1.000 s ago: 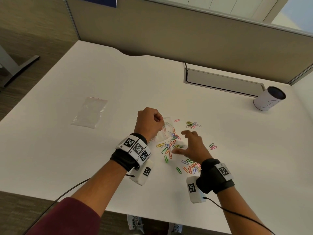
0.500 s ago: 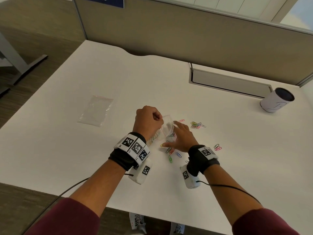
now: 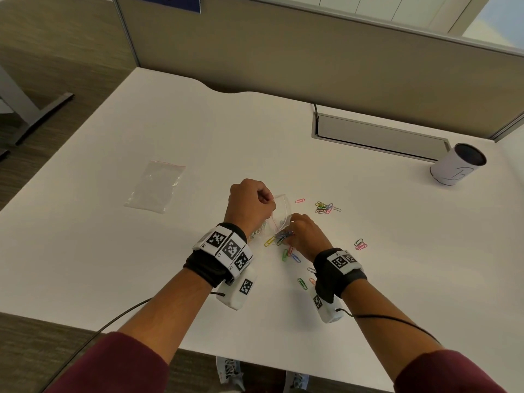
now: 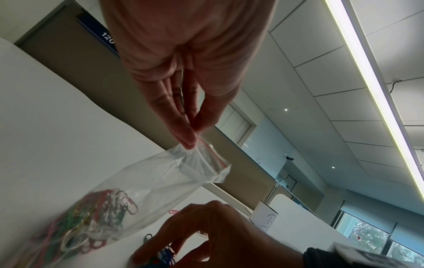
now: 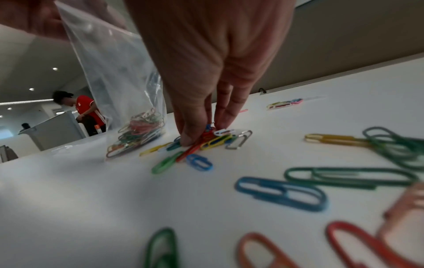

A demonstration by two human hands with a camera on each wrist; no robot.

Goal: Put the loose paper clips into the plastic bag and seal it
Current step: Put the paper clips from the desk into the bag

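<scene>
My left hand [image 3: 251, 204] [image 4: 190, 134] pinches the red-striped top edge of a clear plastic bag [image 3: 280, 214] [image 4: 160, 183] [image 5: 114, 76] and holds its mouth up. The bag's bottom rests on the table with several coloured paper clips inside [image 4: 87, 224] [image 5: 137, 134]. Just right of the bag, my right hand [image 3: 304, 235] [image 5: 204, 134] pinches a small bunch of paper clips [image 3: 283, 236] [image 5: 215, 137] on the table. More loose paper clips [image 3: 326, 207] [image 5: 280, 192] lie scattered around it.
The white table [image 3: 113, 265] also carries a second clear bag [image 3: 156, 187] lying flat at the left, and a white cup [image 3: 456, 167] at the right. A grey cable tray [image 3: 380, 136] runs along the back. A person in a red shirt [image 5: 87, 110] stands far off.
My right hand has moved from the open table in towards the bag and closed its fingers on a bunch of clips. My left hand has kept its hold on the bag.
</scene>
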